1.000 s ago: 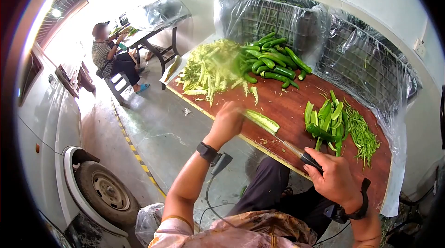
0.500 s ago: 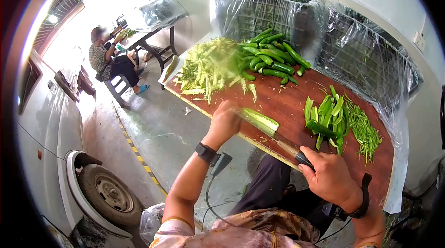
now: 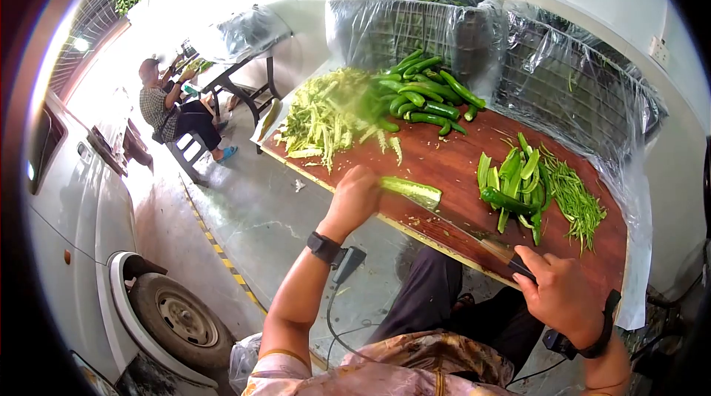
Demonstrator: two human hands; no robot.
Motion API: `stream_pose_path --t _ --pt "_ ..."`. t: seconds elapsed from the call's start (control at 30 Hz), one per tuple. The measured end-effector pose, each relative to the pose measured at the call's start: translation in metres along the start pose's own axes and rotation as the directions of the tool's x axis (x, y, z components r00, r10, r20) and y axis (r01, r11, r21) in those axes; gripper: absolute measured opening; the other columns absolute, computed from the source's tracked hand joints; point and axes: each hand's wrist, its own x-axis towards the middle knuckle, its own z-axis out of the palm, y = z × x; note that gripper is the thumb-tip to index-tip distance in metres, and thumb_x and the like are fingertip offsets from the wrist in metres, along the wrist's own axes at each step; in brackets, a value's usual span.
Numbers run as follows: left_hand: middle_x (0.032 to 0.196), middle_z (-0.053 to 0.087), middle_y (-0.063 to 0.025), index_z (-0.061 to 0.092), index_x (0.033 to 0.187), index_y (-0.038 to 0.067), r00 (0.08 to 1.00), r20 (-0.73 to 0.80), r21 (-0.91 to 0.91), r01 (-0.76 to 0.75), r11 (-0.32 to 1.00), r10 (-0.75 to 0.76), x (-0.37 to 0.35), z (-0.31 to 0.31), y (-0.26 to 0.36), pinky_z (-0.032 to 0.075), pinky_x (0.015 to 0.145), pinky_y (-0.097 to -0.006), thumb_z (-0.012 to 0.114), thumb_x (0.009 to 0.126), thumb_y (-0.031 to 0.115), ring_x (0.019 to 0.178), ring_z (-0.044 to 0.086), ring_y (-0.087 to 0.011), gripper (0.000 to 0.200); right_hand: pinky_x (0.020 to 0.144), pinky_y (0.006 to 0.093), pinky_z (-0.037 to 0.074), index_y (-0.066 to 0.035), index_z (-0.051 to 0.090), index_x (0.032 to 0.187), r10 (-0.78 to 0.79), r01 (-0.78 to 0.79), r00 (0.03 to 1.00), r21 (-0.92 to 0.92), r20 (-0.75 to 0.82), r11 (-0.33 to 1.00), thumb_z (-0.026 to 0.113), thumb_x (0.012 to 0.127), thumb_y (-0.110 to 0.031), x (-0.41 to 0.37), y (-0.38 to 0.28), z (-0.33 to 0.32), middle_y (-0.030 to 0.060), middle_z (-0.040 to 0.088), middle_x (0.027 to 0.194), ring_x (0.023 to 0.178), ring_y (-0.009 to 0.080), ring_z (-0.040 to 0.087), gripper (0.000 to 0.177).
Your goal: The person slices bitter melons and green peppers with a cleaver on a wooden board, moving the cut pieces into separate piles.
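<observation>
At the front edge of the board, my left hand (image 3: 357,192) is closed on the left end of a split green pepper (image 3: 415,191), its pale inside facing up. My right hand (image 3: 559,296) grips the dark handle of a long knife (image 3: 498,249). The blade points left and lies low over the board, just in front of the pepper. Its tip is hard to make out near my left fingers. Right of the pepper lie flattened green pepper pieces (image 3: 515,181), with a heap of thin green shreds (image 3: 578,203) beside them.
On the reddish-brown board (image 3: 459,155), pale pepper cores (image 3: 318,115) pile at the left, whole green peppers (image 3: 433,92) behind. Plastic-covered crates (image 3: 585,78) line the wall. A seated person (image 3: 178,103) works at another table (image 3: 241,63). A vehicle wheel (image 3: 181,320) stands at left.
My right hand has moved right and down with the knife, and the blade has come off the pepper toward the board's front edge. My left hand stays on the pepper's end.
</observation>
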Motion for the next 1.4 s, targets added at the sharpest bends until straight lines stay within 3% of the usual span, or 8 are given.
stream_pose_path --t 0.1,0.17,0.27,0.33,0.4,0.6,0.77,1.4 --pt "0.087 0.058 -0.0137 0.064 0.087 0.003 0.999 -0.011 0.084 -0.043 0.996 0.045 -0.005 -0.003 0.0 0.05 0.073 -0.0417 0.066 0.077 0.0 0.083 0.06 -0.0347 0.011 0.061 0.0466 0.049 -0.008 0.059 0.123 0.105 -0.105 0.994 -0.248 -0.016 0.963 0.07 0.085 -0.022 -0.015 0.009 0.0 0.0127 0.061 0.075 0.066 0.0358 0.063 0.042" --pt "0.088 0.06 -0.0139 0.067 0.091 0.003 0.982 -0.057 0.009 0.18 0.984 -0.18 -0.012 -0.001 -0.008 0.051 0.073 -0.0407 0.067 0.079 0.004 0.083 0.061 -0.034 0.012 0.06 0.0472 0.048 -0.009 0.06 0.124 0.074 -0.103 0.99 -0.248 -0.124 0.963 0.07 0.085 -0.022 -0.025 0.033 0.009 0.012 0.06 0.075 0.065 0.0359 0.062 0.042" --pt "0.089 0.061 -0.0139 0.069 0.096 0.003 0.973 -0.022 0.015 0.232 0.973 -0.232 -0.016 -0.001 0.01 0.051 0.072 -0.0407 0.067 0.081 0.006 0.083 0.062 -0.0324 0.016 0.056 0.0479 0.046 -0.014 0.061 0.127 0.032 -0.099 0.961 -0.236 -0.274 0.967 0.072 0.083 -0.02 -0.032 0.028 0.015 0.0115 0.059 0.074 0.06 0.0352 0.059 0.045" --pt "0.094 0.062 -0.015 0.07 0.101 0.003 0.979 -0.01 0.038 0.204 0.978 -0.204 -0.016 0.004 0.027 0.053 0.072 -0.0403 0.066 0.083 0.006 0.085 0.064 -0.0314 0.019 0.053 0.0469 0.046 -0.017 0.061 0.128 0.062 -0.098 0.971 -0.147 -0.23 0.984 0.073 0.081 -0.018 -0.03 0.009 0.013 0.0118 0.058 0.074 0.059 0.0344 0.058 0.048" --pt "0.101 0.062 -0.0166 0.07 0.102 0.002 0.979 -0.011 -0.139 0.202 0.969 -0.206 -0.02 0.009 0.041 0.053 0.075 -0.0387 0.065 0.083 0.006 0.088 0.065 -0.0321 0.02 0.052 0.045 0.046 -0.017 0.062 0.127 0.018 -0.054 0.97 -0.14 -0.244 0.989 0.073 0.08 -0.017 -0.025 -0.002 0.015 0.0109 0.056 0.072 0.058 0.0331 0.058 0.048" --pt "0.105 0.061 -0.0128 0.069 0.106 0.004 0.995 -0.041 -0.014 0.086 0.996 -0.086 -0.032 0.015 0.057 0.051 0.082 -0.04 0.069 0.079 0.004 0.094 0.06 -0.0329 0.027 0.05 0.042 0.046 -0.024 0.067 0.123 -0.115 0.071 0.962 -0.178 -0.247 0.981 0.07 0.08 -0.015 -0.01 -0.016 0.032 0.0088 0.049 0.069 0.056 0.0297 0.057 0.044" --pt "0.108 0.06 -0.0102 0.069 0.102 0.008 0.997 -0.068 0.108 0.053 0.993 -0.046 -0.034 0.017 0.059 0.048 0.084 -0.0413 0.069 0.079 0.008 0.096 0.056 -0.0315 0.023 0.049 0.0405 0.047 -0.024 0.067 0.123 -0.165 0.108 0.96 -0.244 -0.227 0.964 0.065 0.082 -0.014 0.005 -0.032 0.036 0.0085 0.05 0.071 0.056 0.028 0.058 0.042" --pt "0.102 0.06 -0.0083 0.068 0.098 0.006 0.994 -0.101 0.093 0.041 0.995 -0.031 -0.035 0.02 0.059 0.046 0.082 -0.0412 0.067 0.081 0.01 0.094 0.056 -0.0298 0.018 0.048 0.0348 0.05 -0.009 0.067 0.117 -0.267 0.177 0.948 -0.413 -0.172 0.894 0.059 0.085 -0.012 0.051 -0.068 0.058 0.0088 0.055 0.065 0.056 0.025 0.062 0.033"
